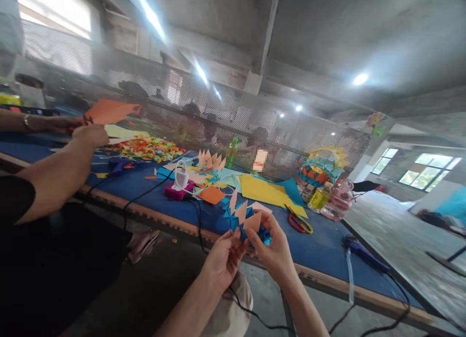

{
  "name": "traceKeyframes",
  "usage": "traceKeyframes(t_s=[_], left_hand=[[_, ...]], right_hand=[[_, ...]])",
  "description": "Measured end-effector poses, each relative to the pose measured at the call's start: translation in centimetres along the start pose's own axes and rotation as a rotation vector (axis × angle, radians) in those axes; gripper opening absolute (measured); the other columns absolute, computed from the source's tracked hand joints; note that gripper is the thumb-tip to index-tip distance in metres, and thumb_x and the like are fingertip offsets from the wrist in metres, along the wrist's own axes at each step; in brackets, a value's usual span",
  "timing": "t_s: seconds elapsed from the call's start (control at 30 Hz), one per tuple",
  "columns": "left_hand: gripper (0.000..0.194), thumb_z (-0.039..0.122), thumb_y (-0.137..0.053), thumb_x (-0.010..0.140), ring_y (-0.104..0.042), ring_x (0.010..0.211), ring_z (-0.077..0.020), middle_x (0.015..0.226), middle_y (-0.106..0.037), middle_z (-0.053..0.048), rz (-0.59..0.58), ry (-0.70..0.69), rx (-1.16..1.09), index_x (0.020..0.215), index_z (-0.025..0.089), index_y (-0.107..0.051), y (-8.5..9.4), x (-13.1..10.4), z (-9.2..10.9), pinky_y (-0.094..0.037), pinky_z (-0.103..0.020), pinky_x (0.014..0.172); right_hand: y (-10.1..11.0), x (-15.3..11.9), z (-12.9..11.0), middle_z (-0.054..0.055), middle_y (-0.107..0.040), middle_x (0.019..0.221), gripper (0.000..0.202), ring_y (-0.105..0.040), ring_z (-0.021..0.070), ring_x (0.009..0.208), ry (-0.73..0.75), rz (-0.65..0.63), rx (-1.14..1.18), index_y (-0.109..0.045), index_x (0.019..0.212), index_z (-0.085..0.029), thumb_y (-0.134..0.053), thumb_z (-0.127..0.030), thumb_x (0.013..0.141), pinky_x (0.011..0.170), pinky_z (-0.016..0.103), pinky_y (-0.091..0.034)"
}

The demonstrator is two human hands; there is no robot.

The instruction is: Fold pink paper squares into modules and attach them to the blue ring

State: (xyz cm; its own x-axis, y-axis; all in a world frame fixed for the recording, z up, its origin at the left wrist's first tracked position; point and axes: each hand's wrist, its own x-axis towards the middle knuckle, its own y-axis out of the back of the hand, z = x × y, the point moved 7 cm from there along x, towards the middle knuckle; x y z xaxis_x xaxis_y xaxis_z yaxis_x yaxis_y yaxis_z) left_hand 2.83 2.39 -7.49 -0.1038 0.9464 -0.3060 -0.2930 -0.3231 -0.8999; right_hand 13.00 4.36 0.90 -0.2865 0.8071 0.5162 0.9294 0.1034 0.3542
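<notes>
Between my hands, over the table's front edge, is a folded paper ring with blue pleats and pointed peach pieces standing up from it. My left hand pinches its lower left side with thumb and fingers. On the right side, my right hand grips the ring, thumb in front and fingers behind. Just beyond lie an orange paper square and a yellow sheet. Scissors with red and yellow handles rest to the right of my hands.
A glue gun lies at the right, its cord over the edge. Pink bottle, green bottle, power strip and paper scraps are on the blue table. At left, a co-worker's hands hold orange paper.
</notes>
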Motion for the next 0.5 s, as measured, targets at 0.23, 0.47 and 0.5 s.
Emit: traceKeyframes(t_s=[0.23, 0.47, 0.5], left_hand=[[0.025, -0.006, -0.052, 0.089, -0.068, 0.053, -0.0091, 0.069, -0.071, -0.003, -0.024, -0.005, 0.014, 0.074, 0.010, -0.064, -0.2, 0.1, -0.2, -0.062, -0.019, 0.057], [0.027, -0.007, -0.051, 0.088, -0.067, 0.051, -0.0101, 0.065, -0.070, -0.003, -0.011, 0.006, 0.022, 0.070, 0.009, -0.064, -0.3, -0.2, -0.4, -0.061, -0.020, 0.055], [0.028, -0.007, -0.051, 0.088, -0.067, 0.051, -0.0102, 0.065, -0.070, -0.003, -0.010, 0.006, 0.022, 0.069, 0.009, -0.064, -0.3, -0.2, -0.4, -0.061, -0.020, 0.054]], right_hand=[[0.7, 0.2, 0.4, 0.007, -0.070, 0.097, 0.045, -0.066, 0.0215, 0.092, -0.026, 0.052, 0.080, -0.051, 0.122, -0.019, -0.060, -0.045, 0.087, 0.084, 0.035, -0.051], [0.9, 0.2, 0.8, 0.006, -0.073, 0.092, 0.048, -0.069, 0.0213, 0.085, -0.055, 0.093, 0.073, -0.050, 0.123, -0.018, -0.063, -0.046, 0.085, 0.079, 0.034, -0.052], [1.0, 0.2, 0.7, 0.005, -0.074, 0.089, 0.048, -0.069, 0.0208, 0.083, -0.056, 0.103, 0.081, -0.050, 0.122, -0.018, -0.063, -0.046, 0.085, 0.078, 0.034, -0.052]])
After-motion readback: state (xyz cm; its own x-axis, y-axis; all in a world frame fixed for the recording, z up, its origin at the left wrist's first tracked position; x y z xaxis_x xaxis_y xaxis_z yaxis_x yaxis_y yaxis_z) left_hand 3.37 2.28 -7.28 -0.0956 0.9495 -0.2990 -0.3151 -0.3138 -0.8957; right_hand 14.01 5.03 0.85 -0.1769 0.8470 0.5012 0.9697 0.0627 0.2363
